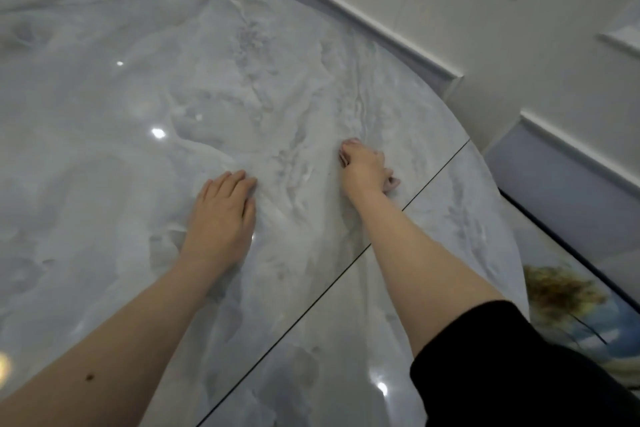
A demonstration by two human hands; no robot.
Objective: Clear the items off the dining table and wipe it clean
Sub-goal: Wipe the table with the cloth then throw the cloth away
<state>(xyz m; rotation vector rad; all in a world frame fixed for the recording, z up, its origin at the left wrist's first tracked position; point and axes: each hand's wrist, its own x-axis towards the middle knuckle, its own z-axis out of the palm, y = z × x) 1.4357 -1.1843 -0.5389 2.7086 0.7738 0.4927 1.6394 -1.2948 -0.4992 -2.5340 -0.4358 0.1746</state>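
Note:
The glossy grey-white marble dining table [138, 87] fills most of the view, and I see no loose items on it. My left hand [221, 215] lies flat on the tabletop with its fingers straight and together. My right hand [365, 168] is farther out to the right, knuckles up, its fingers curled down against the surface. I see no cloth in it, and what lies under the palm is hidden. A thin dark seam [346, 263] crosses the tabletop beneath my right forearm.
The table's rounded edge [485, 156] runs close to a pale wall with white mouldings [346, 14]. At the lower right, past the edge, stands a framed picture [568, 298] with yellow and blue. My black sleeve [502, 367] covers the near right corner.

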